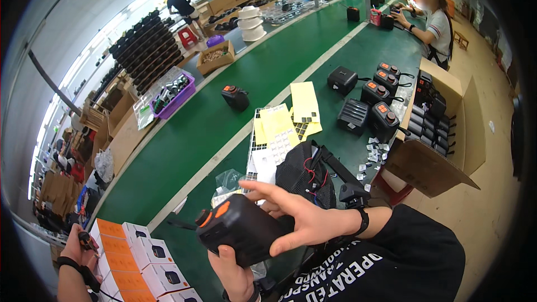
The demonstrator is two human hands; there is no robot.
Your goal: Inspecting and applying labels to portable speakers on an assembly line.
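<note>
In front of me, a black boxy device with orange buttons, an orange-ringed knob and a short strap is held tilted. My left hand grips it from below, its thumb pressed on the near side. Over its right end hovers my right hand, fingers stretched out and apart; whether its fingertips touch the casing I cannot tell. Beyond lie a black mesh bag with red wires showing, and yellow sticker sheets. Similar devices stand in a group to the right.
White-and-orange product boxes stand at lower left, beside another person's hand holding a small dark object. A carton packed with black devices is at right. One device sits on the green belt. A co-worker sits far right.
</note>
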